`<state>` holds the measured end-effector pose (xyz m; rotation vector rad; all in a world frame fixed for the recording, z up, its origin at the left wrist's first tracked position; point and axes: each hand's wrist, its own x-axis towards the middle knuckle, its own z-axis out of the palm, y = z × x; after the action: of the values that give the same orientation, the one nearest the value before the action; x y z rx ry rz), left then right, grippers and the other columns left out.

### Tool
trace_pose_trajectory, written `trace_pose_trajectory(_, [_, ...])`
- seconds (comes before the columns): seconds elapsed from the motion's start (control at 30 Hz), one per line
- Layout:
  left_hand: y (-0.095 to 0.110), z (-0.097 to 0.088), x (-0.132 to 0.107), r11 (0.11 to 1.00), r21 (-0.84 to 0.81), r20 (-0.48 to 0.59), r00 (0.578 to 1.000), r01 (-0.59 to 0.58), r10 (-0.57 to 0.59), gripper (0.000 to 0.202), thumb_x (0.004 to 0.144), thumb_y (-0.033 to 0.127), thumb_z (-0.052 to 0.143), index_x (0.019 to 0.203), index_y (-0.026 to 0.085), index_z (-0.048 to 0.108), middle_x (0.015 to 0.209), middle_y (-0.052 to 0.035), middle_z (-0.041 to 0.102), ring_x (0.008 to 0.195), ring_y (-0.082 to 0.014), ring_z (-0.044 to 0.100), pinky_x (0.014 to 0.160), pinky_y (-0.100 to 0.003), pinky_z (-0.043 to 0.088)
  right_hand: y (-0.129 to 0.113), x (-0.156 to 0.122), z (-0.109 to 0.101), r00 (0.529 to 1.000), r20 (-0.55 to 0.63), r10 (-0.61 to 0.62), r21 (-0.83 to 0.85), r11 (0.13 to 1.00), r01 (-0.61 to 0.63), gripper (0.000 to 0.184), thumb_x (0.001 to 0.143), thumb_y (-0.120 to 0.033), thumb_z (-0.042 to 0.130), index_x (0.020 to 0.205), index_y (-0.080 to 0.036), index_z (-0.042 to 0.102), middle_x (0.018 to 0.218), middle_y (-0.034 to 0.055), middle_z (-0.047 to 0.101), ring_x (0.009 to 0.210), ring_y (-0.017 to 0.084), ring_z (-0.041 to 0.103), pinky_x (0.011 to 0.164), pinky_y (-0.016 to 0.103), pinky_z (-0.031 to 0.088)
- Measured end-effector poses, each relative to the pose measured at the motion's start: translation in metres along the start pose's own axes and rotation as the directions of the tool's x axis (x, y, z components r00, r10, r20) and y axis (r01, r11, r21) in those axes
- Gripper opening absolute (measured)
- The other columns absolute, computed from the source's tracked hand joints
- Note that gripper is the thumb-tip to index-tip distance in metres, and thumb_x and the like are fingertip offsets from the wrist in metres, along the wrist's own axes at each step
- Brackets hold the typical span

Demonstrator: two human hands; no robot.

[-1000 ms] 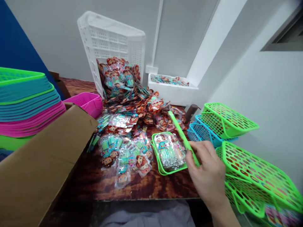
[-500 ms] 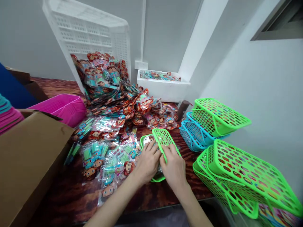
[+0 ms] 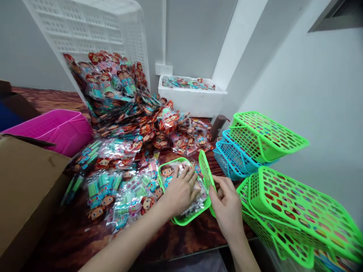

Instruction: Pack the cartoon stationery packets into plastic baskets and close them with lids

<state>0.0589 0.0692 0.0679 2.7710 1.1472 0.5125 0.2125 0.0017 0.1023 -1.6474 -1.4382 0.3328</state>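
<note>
A small green basket (image 3: pixel 181 220) sits on the dark wooden table (image 3: pixel 85 241), filled with clear packets printed with a cartoon head. My left hand (image 3: pixel 181 190) lies flat on those packets with fingers spread, pressing them down. My right hand (image 3: pixel 227 206) grips the basket's green perforated lid (image 3: pixel 205 172), which stands tilted up at the basket's right side. A big heap of the same packets (image 3: pixel 127 124) covers the table behind and to the left.
A white crate (image 3: pixel 93 34) leans on the wall above the heap. A white box (image 3: pixel 193 98) of packets stands behind. Closed green and blue baskets (image 3: pixel 263 139) stack at right. A pink basket (image 3: pixel 53 128) and cardboard box (image 3: pixel 25 189) lie left.
The lid, laid over the basket half a second ago under both hands, now stands raised at the right. My left hand has moved onto the packets. The view has shifted right.
</note>
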Motion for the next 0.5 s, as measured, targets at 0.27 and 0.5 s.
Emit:
trace_pose_trajectory(0.27, [-0.001,-0.004,0.006,0.998,-0.051,0.026,0.999,0.047,-0.046,0.034,0.1,0.028,0.034,0.108,0.014,0.065,0.113,-0.0137,0.065,0.112,-0.0277,0.056,0.107,-0.05,0.039,-0.015,0.007,0.012,0.995,0.092,-0.034,-0.018,0.999,0.036,0.026,0.091,-0.025,0.051,0.113,-0.021,0.063,0.111,0.0077,0.062,0.092,0.02,0.062,0.078,0.032,0.05])
trace_pose_trajectory(0.5, [-0.015,0.008,-0.003,0.96,-0.277,-0.104,0.995,-0.027,-0.002,0.033,0.09,0.022,0.047,0.12,0.019,0.061,0.128,-0.0134,0.061,0.13,-0.0277,0.046,0.115,-0.052,0.03,-0.032,0.002,0.032,0.947,0.285,-0.146,-0.151,0.969,0.195,0.027,0.087,-0.019,0.052,0.112,-0.022,0.065,0.107,0.0065,0.062,0.097,0.023,0.064,0.088,0.035,0.05])
